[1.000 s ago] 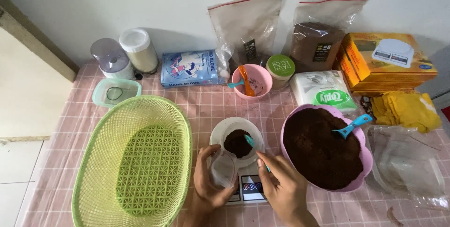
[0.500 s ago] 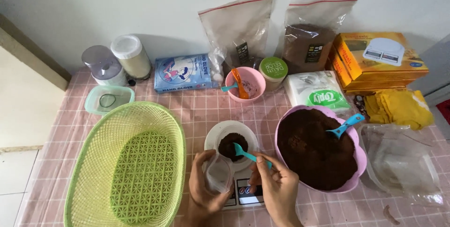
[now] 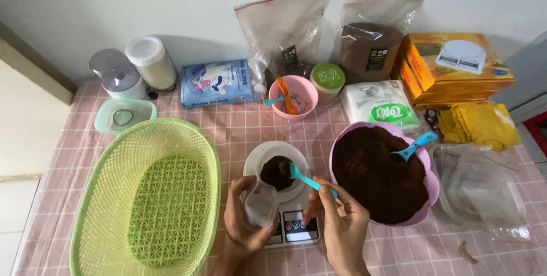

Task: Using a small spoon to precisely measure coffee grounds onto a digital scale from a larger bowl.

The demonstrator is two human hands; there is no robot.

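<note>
Both hands, left hand (image 3: 244,219) & right hand (image 3: 340,224), bare; no sleeves/rings visible.

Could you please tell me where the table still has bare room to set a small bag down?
Bare checked cloth shows between the green basket and the pink cup, in front of the blue glove box, and along the front edge right of the right hand. It is crowded around the scale, the big bowl of brown powder and the back row.
</note>
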